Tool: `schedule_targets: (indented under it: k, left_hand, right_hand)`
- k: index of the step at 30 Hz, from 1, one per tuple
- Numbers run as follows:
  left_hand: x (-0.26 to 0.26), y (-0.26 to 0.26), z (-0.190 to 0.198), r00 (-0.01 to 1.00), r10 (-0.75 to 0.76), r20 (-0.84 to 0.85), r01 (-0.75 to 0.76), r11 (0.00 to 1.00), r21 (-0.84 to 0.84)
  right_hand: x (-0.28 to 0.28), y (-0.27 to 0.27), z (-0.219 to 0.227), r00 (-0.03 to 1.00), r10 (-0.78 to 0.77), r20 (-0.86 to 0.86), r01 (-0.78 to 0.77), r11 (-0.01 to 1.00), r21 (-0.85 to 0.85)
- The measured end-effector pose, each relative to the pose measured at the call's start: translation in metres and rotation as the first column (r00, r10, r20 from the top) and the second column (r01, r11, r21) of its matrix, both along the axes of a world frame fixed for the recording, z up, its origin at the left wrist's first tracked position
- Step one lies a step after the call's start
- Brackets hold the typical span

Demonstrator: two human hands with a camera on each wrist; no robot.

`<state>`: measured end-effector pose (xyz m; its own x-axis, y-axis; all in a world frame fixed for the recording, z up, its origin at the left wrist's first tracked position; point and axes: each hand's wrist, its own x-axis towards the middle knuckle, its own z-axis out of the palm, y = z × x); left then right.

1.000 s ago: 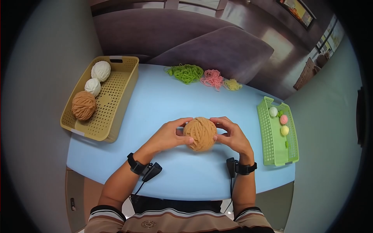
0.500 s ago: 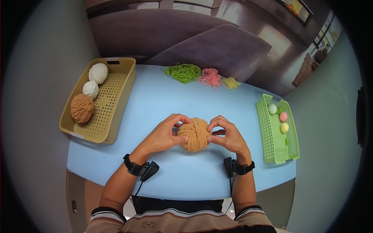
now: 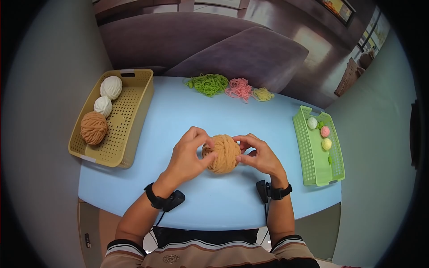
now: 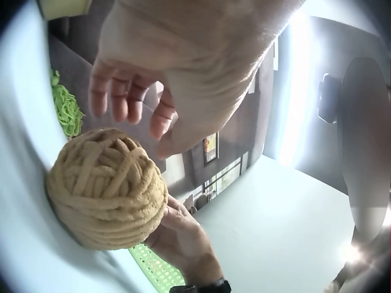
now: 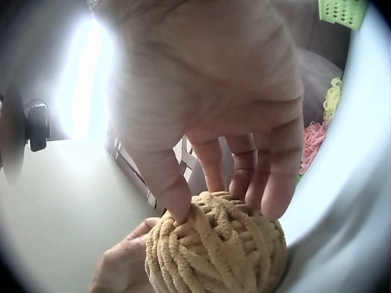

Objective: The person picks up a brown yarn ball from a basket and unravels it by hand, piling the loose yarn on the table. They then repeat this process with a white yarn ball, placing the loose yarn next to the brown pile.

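Observation:
A tan ball of thick yarn (image 3: 225, 154) sits near the middle of the blue table, between both hands. My right hand (image 3: 262, 157) holds its right side, thumb toward me and fingers on the far side; the right wrist view shows the thumb tip and fingertips on the strands. On the left, my left hand (image 3: 187, 155) hovers close to the ball with fingers loosely bent. A gap shows between the left fingertips (image 4: 134, 113) and the yarn in the left wrist view. The ball's underside is hidden.
A tan basket (image 3: 142, 102) at left contains two white yarn balls (image 3: 111, 87) and a brown one (image 3: 94, 128). The green basket (image 3: 308, 156) at right carries small pompom-like balls (image 3: 326, 144). Green (image 3: 209, 85), pink (image 3: 240, 88) and yellow (image 3: 263, 94) loose yarn lies along the back.
The left fingers have come off the ball, which both hands held before. Its strands face a different way, so it has turned. The right hand keeps hold of it.

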<state>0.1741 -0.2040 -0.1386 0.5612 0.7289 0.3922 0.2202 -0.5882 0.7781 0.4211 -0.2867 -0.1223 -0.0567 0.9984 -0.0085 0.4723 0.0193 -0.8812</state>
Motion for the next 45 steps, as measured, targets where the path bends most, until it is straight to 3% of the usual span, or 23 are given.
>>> schedule_targets:
  k: [3, 9, 18, 30, 45]
  left_hand:
    - [0.002, -0.013, 0.006, 0.993, -0.045, -0.106, 0.050, 0.998, 0.044]
    - [0.006, -0.029, 0.018, 0.977, 0.078, -0.198, -0.038, 0.979, 0.198]
    - [0.014, -0.035, 0.013, 0.949, 0.249, -0.191, -0.175, 0.925, 0.337]
    - [0.006, -0.028, 0.017, 0.980, 0.146, -0.133, -0.113, 0.968, 0.224]
    - [0.008, -0.027, 0.012, 0.968, 0.215, -0.129, -0.182, 0.956, 0.229]
  right_hand:
    - [-0.002, 0.000, -0.002, 0.999, -0.019, -0.046, 0.018, 0.999, -0.029]
    - [-0.011, 0.000, -0.001, 0.997, -0.067, -0.035, 0.067, 0.997, -0.028]
    - [-0.026, -0.002, 0.001, 0.991, -0.132, 0.016, 0.131, 0.991, 0.036]
    - [-0.023, -0.001, -0.002, 0.991, -0.137, 0.002, 0.137, 0.991, 0.011]
    - [-0.027, -0.002, 0.000, 0.994, -0.114, -0.004, 0.114, 0.993, -0.013]
